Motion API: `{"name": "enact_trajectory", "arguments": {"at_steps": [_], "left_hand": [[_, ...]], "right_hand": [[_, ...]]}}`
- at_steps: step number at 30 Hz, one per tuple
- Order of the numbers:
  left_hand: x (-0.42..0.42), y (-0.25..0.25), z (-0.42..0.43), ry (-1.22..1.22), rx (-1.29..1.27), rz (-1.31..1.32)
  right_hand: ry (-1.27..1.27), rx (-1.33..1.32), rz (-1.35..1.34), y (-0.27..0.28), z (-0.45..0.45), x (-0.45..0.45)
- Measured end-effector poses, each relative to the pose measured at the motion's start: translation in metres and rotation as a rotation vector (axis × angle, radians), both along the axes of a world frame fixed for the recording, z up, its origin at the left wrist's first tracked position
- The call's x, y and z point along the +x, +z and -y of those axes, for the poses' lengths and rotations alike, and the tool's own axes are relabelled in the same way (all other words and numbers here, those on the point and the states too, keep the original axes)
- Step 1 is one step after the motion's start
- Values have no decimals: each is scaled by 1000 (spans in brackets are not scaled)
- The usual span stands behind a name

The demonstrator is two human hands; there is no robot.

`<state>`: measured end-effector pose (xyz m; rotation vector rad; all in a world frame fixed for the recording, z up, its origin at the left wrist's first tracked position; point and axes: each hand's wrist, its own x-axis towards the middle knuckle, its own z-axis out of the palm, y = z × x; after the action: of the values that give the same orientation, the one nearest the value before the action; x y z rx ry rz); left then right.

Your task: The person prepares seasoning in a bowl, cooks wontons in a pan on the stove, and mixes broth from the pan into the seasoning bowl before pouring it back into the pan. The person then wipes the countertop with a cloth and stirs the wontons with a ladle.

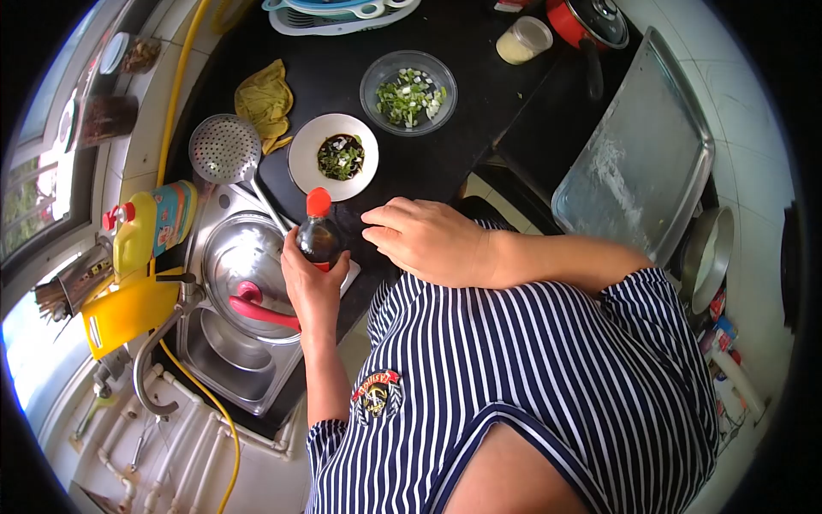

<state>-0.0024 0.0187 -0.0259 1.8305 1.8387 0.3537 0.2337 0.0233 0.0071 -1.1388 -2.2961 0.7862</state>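
My left hand (312,278) is wrapped round a soy sauce bottle (320,240), dark with a red cap that is on. The bottle is in front of a white bowl (300,161) holding dark liquid and chopped green onion. To the right of the bottle, my right hand (432,240) is in front of my body, its fingers loosely bent and apart, with nothing visible in them. A clear glass bowl (366,96) of chopped green onion stands beyond the white bowl. Beside the white bowl lies a perforated skimmer (224,149), its handle running toward the bottle.
A steel sink (278,390) is at the left, with a lid (223,257) and a red-handled utensil (265,314) over it. A yellow cloth (264,96), a jar (524,41) and a red pot (569,21) stand on the black counter (325,51). A metal tray (638,146) leans at the right.
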Motion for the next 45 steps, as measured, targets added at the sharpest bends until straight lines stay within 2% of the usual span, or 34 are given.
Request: {"name": "enact_trajectory", "arguments": {"at_steps": [3,7,11,15,28,32,37,45], "left_hand": [[1,6,-5,62,-142,73],[5,28,-17,156,-414,264],[-5,22,-24,171,-530,282],[9,42,-33,227,-608,278],[-5,24,-39,128,-520,271],[-2,28,-41,140,-520,286],[4,37,-45,93,-513,175],[-3,30,-46,73,-529,208]], "right_hand": [[-54,-100,36,-1,2,2],[-140,-71,35,-9,0,2],[-124,-122,-19,-13,2,2],[-137,-136,-77,-19,5,6],[-156,-164,-13,-19,9,10],[-161,-184,0,-20,10,10],[-153,-189,4,-18,9,10],[-154,-179,16,-17,10,11]]}}
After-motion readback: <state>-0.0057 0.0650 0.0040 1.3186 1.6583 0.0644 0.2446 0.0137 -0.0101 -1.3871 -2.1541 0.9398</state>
